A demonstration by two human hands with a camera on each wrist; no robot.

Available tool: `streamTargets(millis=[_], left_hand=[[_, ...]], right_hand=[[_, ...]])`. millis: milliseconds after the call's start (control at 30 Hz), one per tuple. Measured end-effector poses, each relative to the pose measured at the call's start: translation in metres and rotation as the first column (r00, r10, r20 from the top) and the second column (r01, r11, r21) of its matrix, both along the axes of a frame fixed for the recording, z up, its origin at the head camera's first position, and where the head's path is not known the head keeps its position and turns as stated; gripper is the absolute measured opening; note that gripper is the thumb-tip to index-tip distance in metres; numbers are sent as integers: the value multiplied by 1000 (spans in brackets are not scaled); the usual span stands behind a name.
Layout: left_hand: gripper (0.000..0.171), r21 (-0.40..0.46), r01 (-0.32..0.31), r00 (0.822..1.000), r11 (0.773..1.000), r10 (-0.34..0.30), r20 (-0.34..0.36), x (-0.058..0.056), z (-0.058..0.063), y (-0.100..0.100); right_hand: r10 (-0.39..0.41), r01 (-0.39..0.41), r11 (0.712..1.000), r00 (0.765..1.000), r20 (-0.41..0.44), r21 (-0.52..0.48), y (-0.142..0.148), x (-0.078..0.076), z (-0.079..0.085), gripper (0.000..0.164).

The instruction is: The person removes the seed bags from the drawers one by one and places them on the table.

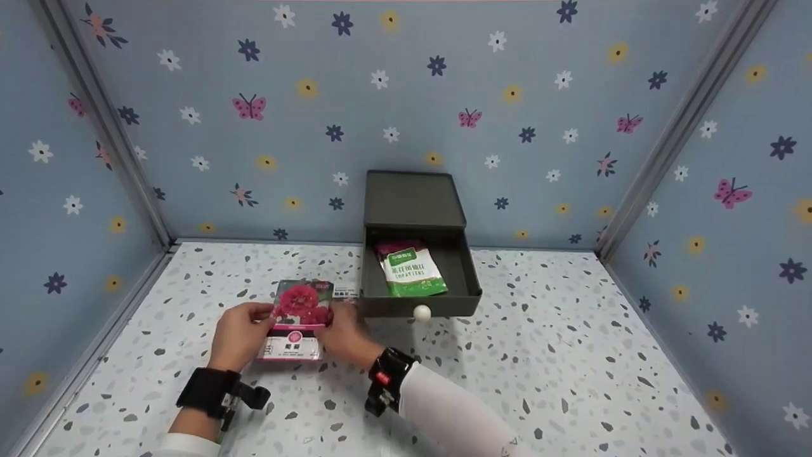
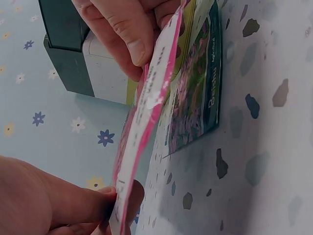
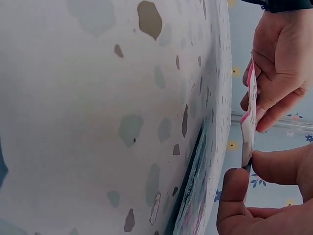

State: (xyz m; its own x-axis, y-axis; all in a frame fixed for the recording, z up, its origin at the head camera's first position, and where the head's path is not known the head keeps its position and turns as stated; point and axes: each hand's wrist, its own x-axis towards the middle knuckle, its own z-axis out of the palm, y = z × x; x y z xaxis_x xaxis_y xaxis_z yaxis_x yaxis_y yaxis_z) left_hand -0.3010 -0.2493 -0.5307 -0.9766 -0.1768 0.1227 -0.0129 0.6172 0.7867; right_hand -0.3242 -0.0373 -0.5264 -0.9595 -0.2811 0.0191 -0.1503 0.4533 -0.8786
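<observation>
The pink flower packet (image 1: 297, 317) was found raised just above the surface (image 1: 539, 355), between the 2 hands. The left hand (image 1: 238, 333) pinched its left edge, the right hand (image 1: 347, 336) its right edge. The step in hand was judged to be steadying the packet; the next move would call for both pinches to stay level. Beneath it, near the right hand, lay 1 teal-edged packet (image 2: 195, 93). Beyond the right hand and to its right stood a dark box (image 1: 384, 306), lid (image 1: 412, 200) raised, containing a green-and-white packet (image 1: 415, 276). The box's front wall and knob (image 1: 422, 312) stood in the way of any low move rightward.
</observation>
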Motion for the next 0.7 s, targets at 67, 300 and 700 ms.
streamTargets(millis=[67, 300, 700], left_hand=[[36, 4, -7, 1000, 1000, 7, 4, 0, -2, -1], [35, 15, -29, 1000, 999, 29, 10, -3, -9, -9], [37, 30, -38, 998, 999, 37, 42, -6, -12, -20]], right_hand=[[13, -13, 1000, 1000, 0, 17, 0, 0, 0, 27], [21, -21, 997, 1000, 3, 81, 3, 2, -2, 20], [75, -74, 992, 997, -3, 99, 0, 5, -7, 29]])
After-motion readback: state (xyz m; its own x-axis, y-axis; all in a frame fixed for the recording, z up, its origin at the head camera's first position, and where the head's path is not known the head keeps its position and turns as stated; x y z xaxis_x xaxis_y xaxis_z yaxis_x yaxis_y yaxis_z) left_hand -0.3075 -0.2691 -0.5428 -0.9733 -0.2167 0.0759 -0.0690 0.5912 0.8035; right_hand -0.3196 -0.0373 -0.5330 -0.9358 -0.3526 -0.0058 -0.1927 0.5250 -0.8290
